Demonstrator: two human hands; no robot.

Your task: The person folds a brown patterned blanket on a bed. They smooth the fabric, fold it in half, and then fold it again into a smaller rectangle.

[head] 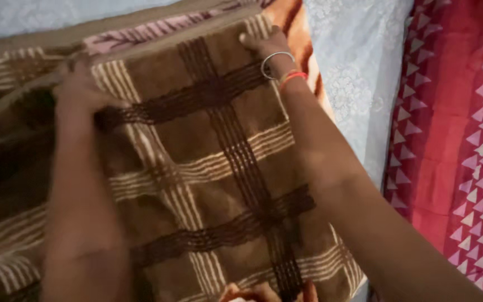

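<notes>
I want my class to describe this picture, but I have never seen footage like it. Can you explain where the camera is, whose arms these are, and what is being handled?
There is no machine here. The single picture comes from a camera worn on a person's head, looking down, so both arms reaching into view are that person's own.

The left hand grips the far left edge of a brown checked blanket with cream and dark brown stripes. The right hand presses on the blanket's far right corner; its wrist wears a metal bangle and a red thread.

The blanket looks folded and lies on a pale blue patterned sheet. To the right is a red cloth printed with pale triangles. A pinkish patterned fabric shows beyond the blanket. At the bottom edge something skin-toned peeks out; I cannot tell what.
</notes>
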